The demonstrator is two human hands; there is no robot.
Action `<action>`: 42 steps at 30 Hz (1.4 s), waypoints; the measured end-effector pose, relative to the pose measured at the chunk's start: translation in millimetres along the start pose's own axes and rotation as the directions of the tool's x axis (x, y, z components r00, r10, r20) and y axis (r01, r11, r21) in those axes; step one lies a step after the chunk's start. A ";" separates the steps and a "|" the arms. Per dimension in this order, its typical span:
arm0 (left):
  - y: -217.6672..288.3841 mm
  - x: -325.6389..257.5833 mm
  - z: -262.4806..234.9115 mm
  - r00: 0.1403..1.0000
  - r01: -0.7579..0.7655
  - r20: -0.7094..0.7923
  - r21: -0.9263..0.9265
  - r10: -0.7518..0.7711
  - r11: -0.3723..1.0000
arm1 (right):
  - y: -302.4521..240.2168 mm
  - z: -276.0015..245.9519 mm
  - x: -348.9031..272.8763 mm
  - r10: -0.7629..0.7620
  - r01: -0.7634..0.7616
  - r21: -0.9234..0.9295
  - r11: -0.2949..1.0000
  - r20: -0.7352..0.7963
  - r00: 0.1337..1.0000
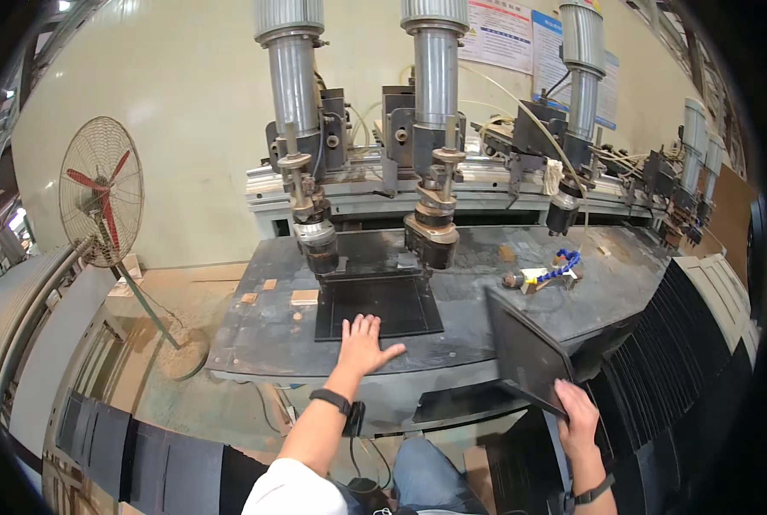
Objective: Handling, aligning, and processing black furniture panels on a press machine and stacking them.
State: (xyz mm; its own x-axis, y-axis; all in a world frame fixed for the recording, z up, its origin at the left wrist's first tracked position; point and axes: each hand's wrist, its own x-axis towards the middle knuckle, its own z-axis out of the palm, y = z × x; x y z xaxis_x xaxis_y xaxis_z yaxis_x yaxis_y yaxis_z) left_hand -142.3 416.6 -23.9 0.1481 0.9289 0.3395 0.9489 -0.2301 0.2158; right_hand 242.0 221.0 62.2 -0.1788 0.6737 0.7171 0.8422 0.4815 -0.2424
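Observation:
My left hand (364,344) lies with fingers spread on the near edge of a flat black panel (375,306). That panel rests on the dark machine table (469,300), its far part beneath two drilling heads (432,236). At the right, my right hand (578,410) grips the lower corner of another black panel (525,348). This second panel is tilted up, off the table's front edge, and has a raised rim. Fingers of the right hand partly hide behind the panel.
Small wood blocks (305,297) lie left of the flat panel. A blue jointed hose (563,264) stands on the table's right side. Black panels (658,360) are stacked at the right, more (164,463) at the lower left. A standing fan (100,193) is at the left.

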 end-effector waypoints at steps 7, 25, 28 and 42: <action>-10.4 -150.5 -52.4 0.945 -0.263 -0.164 0.129 0.283 0.956 | -16.4 139.8 116.8 -0.455 0.454 0.029 0.891 0.081 0.887; -251.3 -518.3 -296.7 0.625 0.778 -0.643 0.559 -0.444 0.287 | -28.3 302.9 168.4 -0.303 0.316 0.057 0.947 0.485 0.820; -303.1 -516.2 -288.3 0.543 0.831 -0.679 0.519 -0.494 0.200 | -49.4 279.8 159.3 -0.253 0.285 -0.008 0.958 0.439 0.862; -389.5 -549.6 -225.7 0.389 0.904 -0.361 0.329 -0.848 0.275 | 84.6 43.6 -192.1 0.868 -0.582 -0.678 0.449 0.176 0.465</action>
State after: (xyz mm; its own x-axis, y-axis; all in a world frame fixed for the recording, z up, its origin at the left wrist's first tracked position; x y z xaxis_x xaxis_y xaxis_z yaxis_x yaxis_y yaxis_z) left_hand -656.1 -69.8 -87.8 -0.8472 0.4518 0.2795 0.4861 0.8715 0.0649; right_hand 325.4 156.7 -124.6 0.5582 0.8297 0.0076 0.8272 -0.5557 -0.0837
